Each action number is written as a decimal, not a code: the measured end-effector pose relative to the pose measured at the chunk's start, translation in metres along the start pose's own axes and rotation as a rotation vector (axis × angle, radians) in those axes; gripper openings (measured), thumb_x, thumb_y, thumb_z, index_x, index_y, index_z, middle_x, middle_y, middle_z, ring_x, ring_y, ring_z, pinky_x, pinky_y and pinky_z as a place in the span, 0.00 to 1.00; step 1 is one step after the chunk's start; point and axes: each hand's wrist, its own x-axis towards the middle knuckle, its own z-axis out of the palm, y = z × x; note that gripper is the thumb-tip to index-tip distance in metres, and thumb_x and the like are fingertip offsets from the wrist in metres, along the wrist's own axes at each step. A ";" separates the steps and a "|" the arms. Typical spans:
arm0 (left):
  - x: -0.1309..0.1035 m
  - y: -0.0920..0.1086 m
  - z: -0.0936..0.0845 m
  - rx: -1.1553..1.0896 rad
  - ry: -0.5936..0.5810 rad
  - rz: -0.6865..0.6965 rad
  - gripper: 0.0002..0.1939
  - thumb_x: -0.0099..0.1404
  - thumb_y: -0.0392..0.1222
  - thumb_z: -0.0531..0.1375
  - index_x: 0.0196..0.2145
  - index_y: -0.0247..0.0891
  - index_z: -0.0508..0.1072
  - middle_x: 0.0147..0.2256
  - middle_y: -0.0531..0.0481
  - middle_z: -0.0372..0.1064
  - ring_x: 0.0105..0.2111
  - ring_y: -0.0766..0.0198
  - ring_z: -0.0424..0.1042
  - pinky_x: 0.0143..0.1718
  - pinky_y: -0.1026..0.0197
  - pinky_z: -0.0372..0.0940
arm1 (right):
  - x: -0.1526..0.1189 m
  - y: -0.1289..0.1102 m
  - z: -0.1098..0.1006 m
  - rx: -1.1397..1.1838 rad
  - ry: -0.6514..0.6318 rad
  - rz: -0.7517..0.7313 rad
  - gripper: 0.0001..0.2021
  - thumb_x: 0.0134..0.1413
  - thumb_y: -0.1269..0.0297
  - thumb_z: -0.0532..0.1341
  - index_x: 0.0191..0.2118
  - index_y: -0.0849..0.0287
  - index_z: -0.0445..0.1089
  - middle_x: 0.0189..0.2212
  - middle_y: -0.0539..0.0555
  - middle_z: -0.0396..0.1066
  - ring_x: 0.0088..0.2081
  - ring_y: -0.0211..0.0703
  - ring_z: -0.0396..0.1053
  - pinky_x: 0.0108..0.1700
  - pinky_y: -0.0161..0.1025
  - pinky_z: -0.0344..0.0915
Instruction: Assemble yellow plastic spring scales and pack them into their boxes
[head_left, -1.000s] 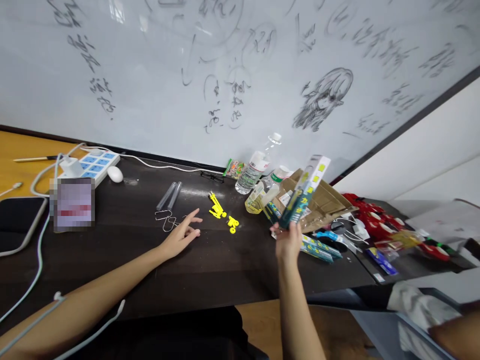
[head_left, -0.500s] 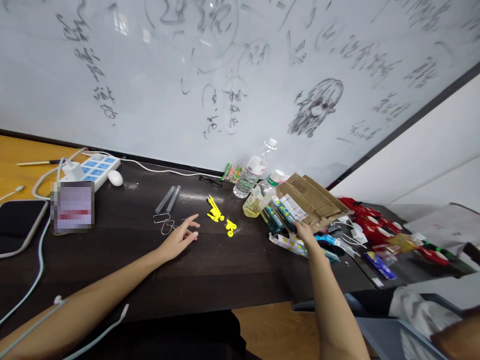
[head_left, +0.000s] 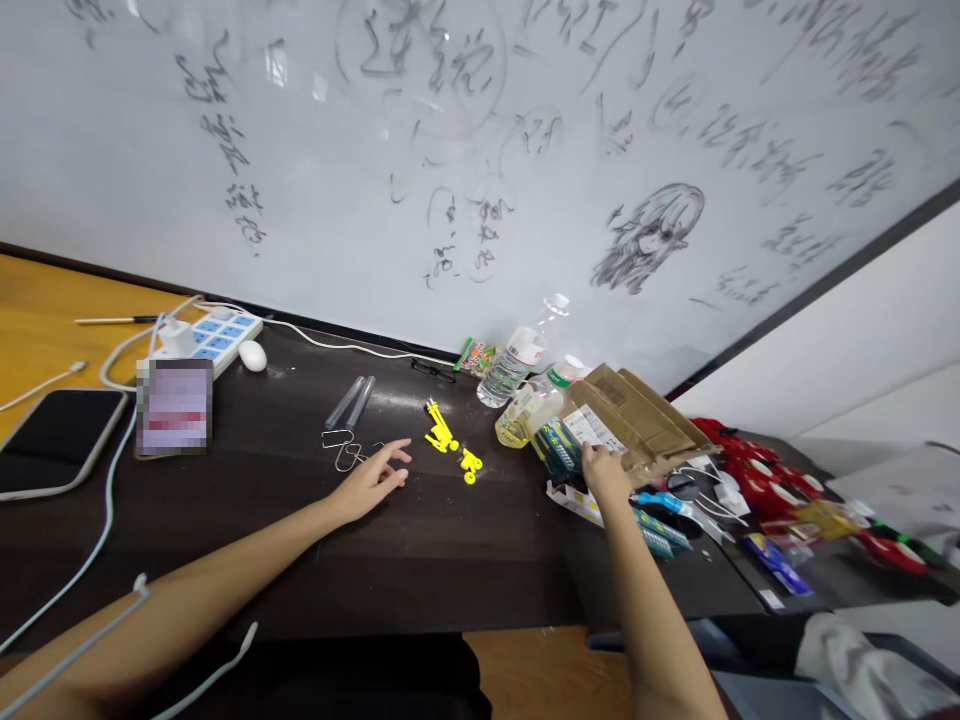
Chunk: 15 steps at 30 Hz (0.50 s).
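My left hand point(head_left: 371, 480) lies flat on the dark table point(head_left: 420, 560) with its fingers spread and holds nothing. Its fingertips are beside bent wire pieces point(head_left: 341, 450) and a little left of small yellow plastic parts point(head_left: 444, 438). My right hand point(head_left: 606, 472) reaches to a stack of green and white packs point(head_left: 561, 447) leaning against a cardboard box point(head_left: 637, 420). Its fingers touch the packs, and the hand hides whether they grip one. Another flat pack point(head_left: 574, 497) lies under that hand.
Two clear tubes point(head_left: 352, 400), glasses point(head_left: 433, 370), a water bottle point(head_left: 521, 350) and a yellow-liquid bottle point(head_left: 525, 415) stand behind. A power strip point(head_left: 217, 335), cables and a phone point(head_left: 52, 440) lie left. Red items point(head_left: 750, 450) and a blue tool point(head_left: 660, 503) crowd the right. A whiteboard backs the table.
My right hand, which held a pack upright in the air a second ago, has brought it down onto the stack by the box and stays there. My left hand has barely moved.
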 end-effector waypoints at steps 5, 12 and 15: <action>0.000 -0.005 0.002 -0.008 0.009 0.019 0.24 0.67 0.45 0.50 0.59 0.44 0.54 0.49 0.45 0.64 0.34 0.66 0.73 0.40 0.58 0.66 | -0.031 -0.033 -0.023 0.026 0.183 -0.153 0.22 0.62 0.55 0.44 0.48 0.63 0.68 0.47 0.65 0.67 0.44 0.53 0.68 0.43 0.44 0.60; -0.001 -0.003 0.004 -0.031 0.026 0.038 0.21 0.66 0.45 0.51 0.56 0.42 0.58 0.46 0.45 0.65 0.32 0.67 0.73 0.39 0.59 0.67 | -0.132 -0.154 -0.028 0.423 0.102 -0.825 0.16 0.62 0.59 0.47 0.41 0.58 0.70 0.36 0.57 0.71 0.38 0.46 0.66 0.43 0.40 0.58; -0.003 0.001 0.000 -0.007 0.068 0.056 0.18 0.67 0.45 0.50 0.53 0.40 0.62 0.43 0.47 0.68 0.30 0.67 0.72 0.37 0.60 0.67 | -0.168 -0.194 0.002 0.463 0.020 -1.012 0.15 0.63 0.62 0.48 0.42 0.57 0.70 0.37 0.58 0.70 0.41 0.47 0.65 0.45 0.42 0.57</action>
